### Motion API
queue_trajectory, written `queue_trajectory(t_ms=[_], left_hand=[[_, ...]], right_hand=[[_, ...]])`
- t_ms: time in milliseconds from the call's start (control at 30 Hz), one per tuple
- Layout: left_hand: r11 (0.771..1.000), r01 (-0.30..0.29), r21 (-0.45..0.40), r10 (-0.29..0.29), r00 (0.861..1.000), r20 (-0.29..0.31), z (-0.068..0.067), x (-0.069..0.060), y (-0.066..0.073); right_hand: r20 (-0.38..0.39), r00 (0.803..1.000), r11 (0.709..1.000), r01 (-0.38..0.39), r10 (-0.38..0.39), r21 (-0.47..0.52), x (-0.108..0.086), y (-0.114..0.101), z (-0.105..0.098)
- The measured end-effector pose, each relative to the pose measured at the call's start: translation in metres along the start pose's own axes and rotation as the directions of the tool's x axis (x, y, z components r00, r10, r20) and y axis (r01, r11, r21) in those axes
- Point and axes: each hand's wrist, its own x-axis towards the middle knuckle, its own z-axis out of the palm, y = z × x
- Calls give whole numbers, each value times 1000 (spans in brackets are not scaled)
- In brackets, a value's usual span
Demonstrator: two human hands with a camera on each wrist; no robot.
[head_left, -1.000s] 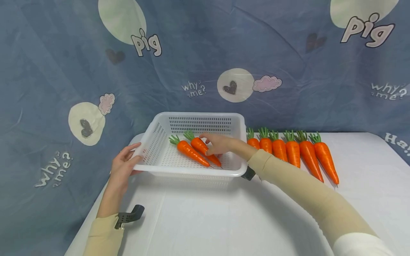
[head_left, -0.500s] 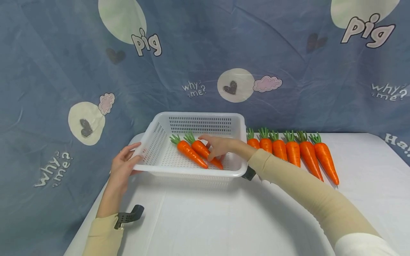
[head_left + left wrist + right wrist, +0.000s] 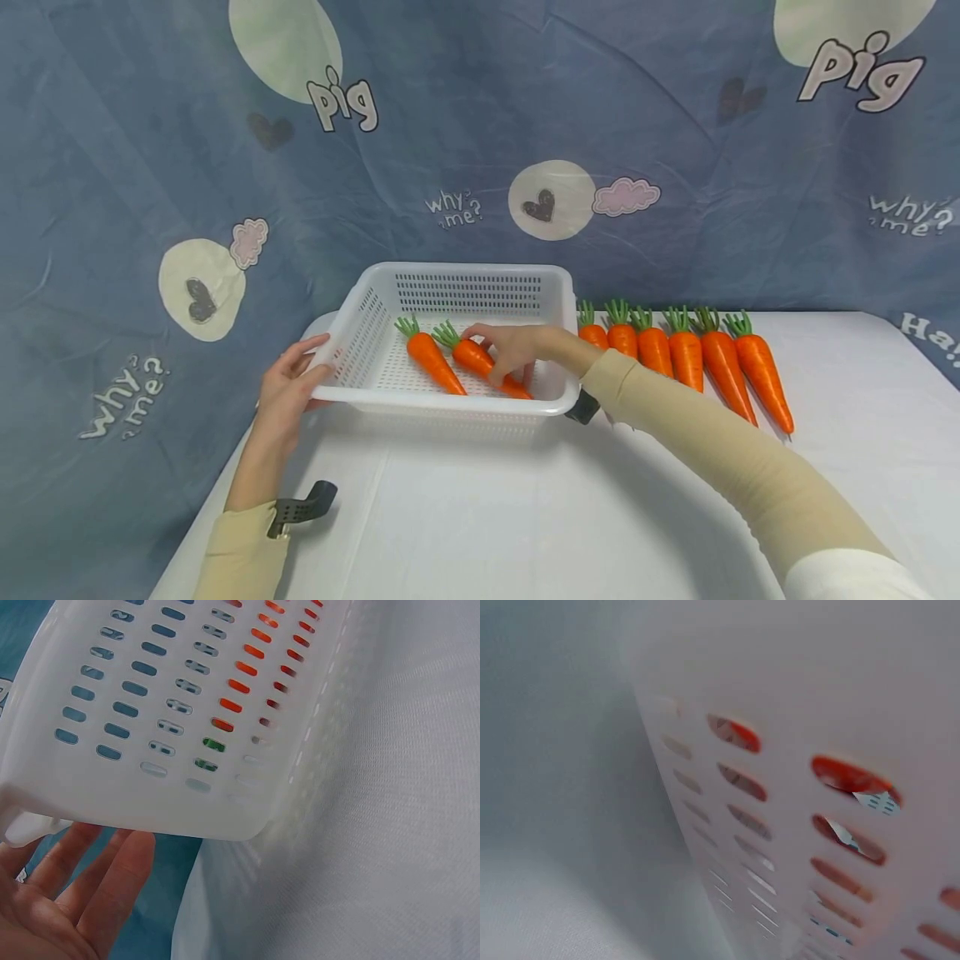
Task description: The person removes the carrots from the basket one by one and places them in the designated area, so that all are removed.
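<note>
A white plastic basket (image 3: 450,401) with slotted walls holds two orange carrots with green tops. My left hand (image 3: 288,387) grips the basket's left rim; in the left wrist view, its fingers (image 3: 120,885) reach under that rim. Inside the basket, my right hand (image 3: 517,346) pinches the right carrot (image 3: 474,357) between thumb and fingers. The left carrot (image 3: 431,358) lies beside it, tilted, with its top toward the back. In the right wrist view the basket wall (image 3: 780,675) covers most of the right hand, and only orange and skin show through the slots.
Right of the basket, several carrots (image 3: 761,367) lie in a row on the white table (image 3: 480,517). My right forearm crosses in front of some of them. A blue printed cloth (image 3: 450,125) hangs behind the table and along its left side.
The right carrot has shifted slightly right and toward me with my right hand. The left carrot has swung its tip leftward, widening the gap between them. My left hand stays at the rim.
</note>
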Motion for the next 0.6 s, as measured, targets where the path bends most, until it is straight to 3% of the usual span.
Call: queue_trajectory(t_ms=[133,233,400,467,600], left_hand=[[1000,-1,-2,1,1000,-6,-1,5,-6],[1000,-10,-6,10,1000,-8,-4,16,-21],[998,-50,-26,50,999,10,-9,35,-49],[998,-57,-35,58,998,13,-9,34,-49],[998,-53,-40,53,999,11,-5,18,-27]], right_hand=[[-36,997,997,62,-63,-49,2,0,0],[-55,994,993,90,-94,-80,2,-1,0],[-17,999,996,38,-39,-79,0,-3,3],[6,1000,997,13,-12,-78,-1,-3,5],[18,1000,995,-15,17,-102,-1,-3,5]])
